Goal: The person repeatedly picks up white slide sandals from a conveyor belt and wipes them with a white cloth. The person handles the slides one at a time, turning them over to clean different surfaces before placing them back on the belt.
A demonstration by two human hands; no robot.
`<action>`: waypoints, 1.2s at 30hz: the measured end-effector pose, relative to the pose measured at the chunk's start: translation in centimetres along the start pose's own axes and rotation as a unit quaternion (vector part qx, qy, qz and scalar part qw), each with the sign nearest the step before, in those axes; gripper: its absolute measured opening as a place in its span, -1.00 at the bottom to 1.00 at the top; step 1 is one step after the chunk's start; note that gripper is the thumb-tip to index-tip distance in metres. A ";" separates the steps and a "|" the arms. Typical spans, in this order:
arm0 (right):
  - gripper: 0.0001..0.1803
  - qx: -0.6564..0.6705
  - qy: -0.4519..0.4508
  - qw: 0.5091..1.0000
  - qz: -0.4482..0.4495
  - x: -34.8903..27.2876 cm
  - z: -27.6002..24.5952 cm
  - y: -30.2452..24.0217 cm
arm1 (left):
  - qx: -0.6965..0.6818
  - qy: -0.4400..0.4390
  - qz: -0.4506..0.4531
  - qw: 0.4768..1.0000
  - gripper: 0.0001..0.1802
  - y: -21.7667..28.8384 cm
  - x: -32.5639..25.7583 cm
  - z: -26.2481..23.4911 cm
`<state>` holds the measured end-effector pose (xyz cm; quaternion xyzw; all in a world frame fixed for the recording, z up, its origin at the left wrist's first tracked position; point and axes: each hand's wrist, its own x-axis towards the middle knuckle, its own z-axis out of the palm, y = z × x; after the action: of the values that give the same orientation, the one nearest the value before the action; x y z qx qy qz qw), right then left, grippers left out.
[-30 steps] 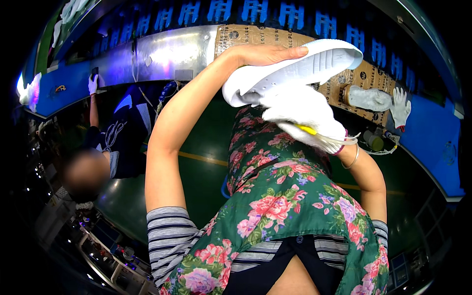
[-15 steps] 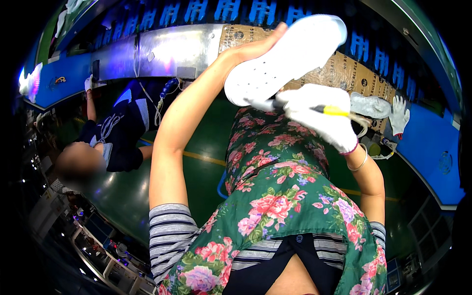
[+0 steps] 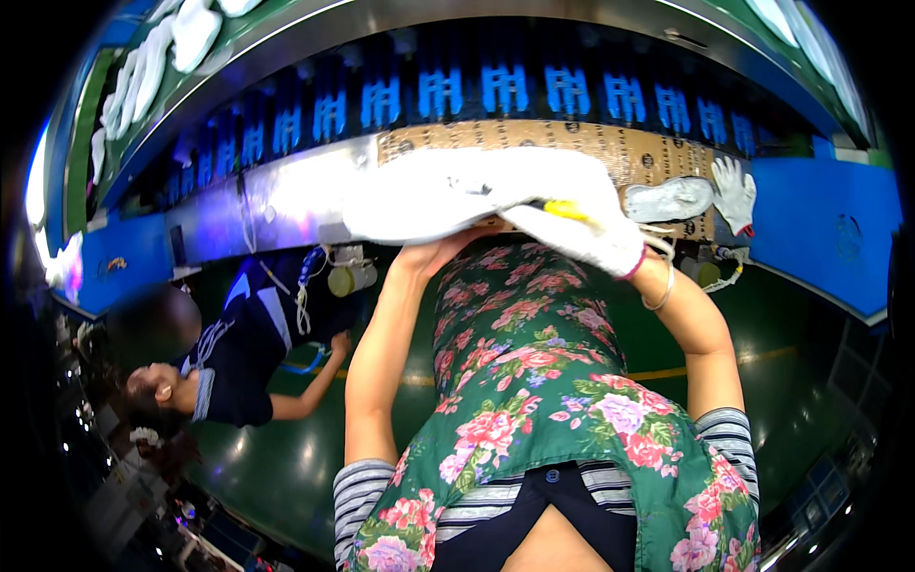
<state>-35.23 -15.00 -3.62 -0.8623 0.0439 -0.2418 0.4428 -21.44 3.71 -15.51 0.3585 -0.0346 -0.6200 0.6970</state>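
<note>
A white shoe (image 3: 405, 195) with small holes lies across my hands in front of the bench, its toe toward the left. My bare left hand (image 3: 440, 252) is closed on its near side from below, fingers partly hidden by the shoe. The white-gloved right hand (image 3: 591, 219) is wrapped around a slim tool with a yellow section (image 3: 564, 209); its dark tip is at the shoe's surface, blurred. Right of that glove, a greyish-white shoe-shaped piece (image 3: 669, 198) rests on the brown printed covering (image 3: 629, 157) of the bench.
A loose white glove (image 3: 734, 194) lies at the covering's right end. Blue clamp-like fixtures (image 3: 503, 88) line the bench's back. Bare metal (image 3: 214, 208) extends left. A person in dark clothing (image 3: 243, 372) is at left. Blue panels (image 3: 820, 234) stand at right; white pieces (image 3: 143, 76) sit on the upper shelf.
The shoe has come down and left, turning from steeply tilted to nearly level. My left hand has shifted from its upper side to underneath. The view has tilted, showing more bench.
</note>
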 end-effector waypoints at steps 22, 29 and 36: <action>-0.64 0.016 0.095 0.995 0.031 -0.9 3.0 -4.5 | -0.364 -0.055 0.157 0.916 0.19 -3.3 -1.3 6.6; -0.57 -0.102 0.061 0.992 -0.038 0.3 3.3 -5.1 | -0.122 0.059 0.152 0.979 0.19 -3.7 -0.8 6.7; -0.74 0.150 0.149 0.974 0.088 0.4 4.2 -5.0 | -0.101 0.072 0.169 0.978 0.18 -3.0 -0.1 6.0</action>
<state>-33.63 -9.03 -1.58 -0.7332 0.1479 -0.3312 0.5752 -26.97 1.17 -12.68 0.3188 0.0179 -0.4662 0.8251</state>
